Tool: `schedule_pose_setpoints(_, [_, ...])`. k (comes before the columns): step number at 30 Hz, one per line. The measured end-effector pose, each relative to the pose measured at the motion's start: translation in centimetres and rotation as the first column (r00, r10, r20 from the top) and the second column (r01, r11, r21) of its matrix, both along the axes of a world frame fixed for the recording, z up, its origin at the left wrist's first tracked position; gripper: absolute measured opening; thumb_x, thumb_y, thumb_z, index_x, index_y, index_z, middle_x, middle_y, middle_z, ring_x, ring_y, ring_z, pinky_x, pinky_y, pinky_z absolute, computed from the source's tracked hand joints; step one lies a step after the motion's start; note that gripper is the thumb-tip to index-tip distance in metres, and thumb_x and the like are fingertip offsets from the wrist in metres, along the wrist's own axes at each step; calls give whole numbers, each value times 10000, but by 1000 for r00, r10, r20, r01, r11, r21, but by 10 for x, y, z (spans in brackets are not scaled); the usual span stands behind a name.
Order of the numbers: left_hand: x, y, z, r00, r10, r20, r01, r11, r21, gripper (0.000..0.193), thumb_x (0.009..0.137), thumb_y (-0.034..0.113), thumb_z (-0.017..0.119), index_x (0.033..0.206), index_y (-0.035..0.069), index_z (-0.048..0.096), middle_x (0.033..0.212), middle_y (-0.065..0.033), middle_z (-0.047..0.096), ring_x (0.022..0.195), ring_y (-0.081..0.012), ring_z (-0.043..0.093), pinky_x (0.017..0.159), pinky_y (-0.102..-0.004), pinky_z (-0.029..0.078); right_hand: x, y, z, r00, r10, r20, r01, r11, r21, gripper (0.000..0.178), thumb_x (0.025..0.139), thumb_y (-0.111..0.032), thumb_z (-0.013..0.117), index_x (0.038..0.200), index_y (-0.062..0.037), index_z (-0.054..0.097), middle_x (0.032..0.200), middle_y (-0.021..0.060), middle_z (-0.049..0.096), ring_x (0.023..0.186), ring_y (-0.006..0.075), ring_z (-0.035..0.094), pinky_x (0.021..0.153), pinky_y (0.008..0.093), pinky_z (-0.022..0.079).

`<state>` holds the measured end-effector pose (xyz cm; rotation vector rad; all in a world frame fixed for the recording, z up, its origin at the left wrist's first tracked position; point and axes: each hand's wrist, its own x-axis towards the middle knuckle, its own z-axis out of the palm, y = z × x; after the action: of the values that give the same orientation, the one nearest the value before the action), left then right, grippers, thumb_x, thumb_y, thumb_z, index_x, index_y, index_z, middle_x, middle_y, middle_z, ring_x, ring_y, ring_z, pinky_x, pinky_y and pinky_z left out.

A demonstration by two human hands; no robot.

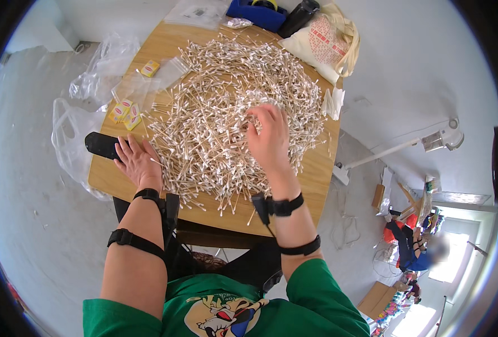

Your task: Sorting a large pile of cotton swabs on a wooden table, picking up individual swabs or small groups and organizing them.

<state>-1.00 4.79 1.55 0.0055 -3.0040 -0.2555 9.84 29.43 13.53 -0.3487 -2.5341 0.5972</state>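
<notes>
A broad heap of cotton swabs (215,135) with pale sticks and white tips covers most of the wooden table (311,194). Palm down at the heap's left edge, my left hand (138,164) has its fingers spread. Its fingertips touch the end of a flat black oblong object (101,145), whose kind I cannot make out. A single swab lies against the side of this hand. Over the right part of the heap is my right hand (270,137), fingers curved and thumb apart from them, with no held swab visible.
Small yellow-and-white boxes (126,112) and clear plastic bags (159,76) lie left of the heap. At the back are a blue tape dispenser (257,14), a black bottle (299,18) and a cloth bag (322,42). A white standing device (395,149) is on the right; another person (415,253) sits farther off.
</notes>
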Motion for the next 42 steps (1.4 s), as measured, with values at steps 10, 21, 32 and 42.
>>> schedule_pose_setpoints(10, [-2, -3, -2, 1000, 18, -6, -18, 1000, 10, 497, 961, 374, 398, 1365, 85, 421, 1486, -136, 316, 1401, -303, 227, 1119, -516, 146, -25, 37, -9, 976, 189, 108, -168, 970, -175, 344, 708, -14, 588, 1027, -118, 664, 1135, 98, 592, 1199, 328, 469, 1004, 460, 372])
schedule_pose_setpoints(21, [0, 0, 0, 999, 13, 45, -13, 1000, 10, 504, 966, 382, 378, 1393, 115, 379, 1500, -132, 287, 1409, -302, 199, 1127, -516, 135, -19, 20, 7, 949, -197, -248, 46, 861, -507, 140, 889, -60, 586, 1010, -33, 650, 1009, 115, 660, 939, 220, 635, 766, 314, 517])
schedule_pose_setpoints(32, [1, -2, 2, 1000, 0, 15, 0, 999, 47, 512, 964, 392, 377, 1373, 85, 403, 1495, -148, 290, 1408, -299, 201, 1121, -521, 124, 145, -143, -59, 585, 639, 499, -196, 708, -678, 305, 829, -13, 511, 1122, -45, 591, 899, 121, 672, 833, 282, 644, 734, 355, 517])
schedule_pose_setpoints(42, [-2, -7, 0, 999, 26, 20, -27, 999, 33, 517, 964, 383, 372, 1390, 89, 388, 1496, -135, 295, 1412, -297, 193, 1126, -512, 118, 120, -116, -37, 919, 307, 248, -227, 926, -303, 232, 813, -46, 604, 1045, -38, 607, 1041, 132, 629, 951, 323, 595, 836, 397, 487])
